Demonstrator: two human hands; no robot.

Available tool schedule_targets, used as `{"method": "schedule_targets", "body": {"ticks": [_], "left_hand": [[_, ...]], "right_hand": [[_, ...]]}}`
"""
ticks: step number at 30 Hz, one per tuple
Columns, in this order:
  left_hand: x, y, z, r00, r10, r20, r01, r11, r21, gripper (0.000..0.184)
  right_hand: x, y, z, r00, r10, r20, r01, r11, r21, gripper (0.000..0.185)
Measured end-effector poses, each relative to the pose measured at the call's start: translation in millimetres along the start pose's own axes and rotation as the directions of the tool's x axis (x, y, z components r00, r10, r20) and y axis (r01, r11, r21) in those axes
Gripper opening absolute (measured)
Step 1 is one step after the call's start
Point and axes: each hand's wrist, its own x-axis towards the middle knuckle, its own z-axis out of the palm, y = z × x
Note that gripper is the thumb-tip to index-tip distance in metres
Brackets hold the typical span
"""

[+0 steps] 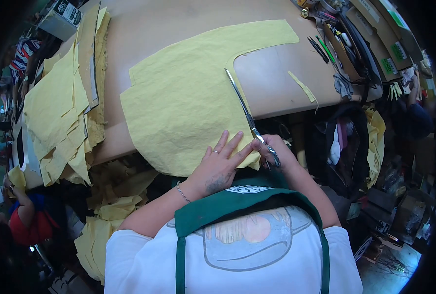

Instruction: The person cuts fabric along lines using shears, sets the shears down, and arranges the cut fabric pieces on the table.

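- My right grip [273, 149] is wrapped around the handles of the scissors [250, 121].
- My left grip [221, 160] is spread wide on the yellow cloth [178, 98].
- The cloth lies on the desk [149, 19] and pokes past its near edge.
- The scissors point away from me, over the cloth.
- 1 thin strip [302, 86] sits to the right.

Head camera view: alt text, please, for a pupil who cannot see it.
A person's right hand holds metal scissors at the edge of a large yellow cloth, while the left hand lies spread on it. At left, more yellow pieces lie on the table.
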Motion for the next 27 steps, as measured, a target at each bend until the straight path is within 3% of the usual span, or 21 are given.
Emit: {"method": "schedule_targets", "body": {"ticks": [4,7,10,12,15,27], "left_hand": [[3.1,-4.8,5.2,0.998,0.062,-0.023,-0.063,0.996,-0.063,0.064],[3.8,-9.6,-7.2,0.983,0.177,0.053,-0.154,0.942,-0.297,0.058],[0.7,-33.3,-27.4,0.976,0.215,-0.032,-0.216,0.974,-0.073,0.059],[-1.4,-36.1,-51.3,0.998,0.040,-0.051,-0.020,0.939,0.344,0.065],[6.8,-61.7,-55.2,0.990,-0.126,-0.067,0.142,0.856,0.498,0.071],[12.6,-61.8,-30.6,0.981,-0.177,-0.078,0.191,0.835,0.516,0.060]], "right_hand": [[2.6,8.2,1.2,0.999,-0.011,0.032,0.008,0.995,0.098,0.064],[1.3,5.0,-7.2,0.998,-0.010,0.063,0.004,0.995,0.105,0.064],[3.3,2.6,-16.9,0.996,0.007,0.092,-0.015,0.996,0.090,0.064],[8.9,6.1,-18.9,0.995,0.020,0.094,-0.027,0.996,0.080,0.064],[9.5,-3.5,-20.1,0.997,0.024,0.080,-0.030,0.997,0.076,0.064],[10.4,-7.7,-32.8,0.992,0.049,0.115,-0.047,0.999,-0.020,0.048]]}}
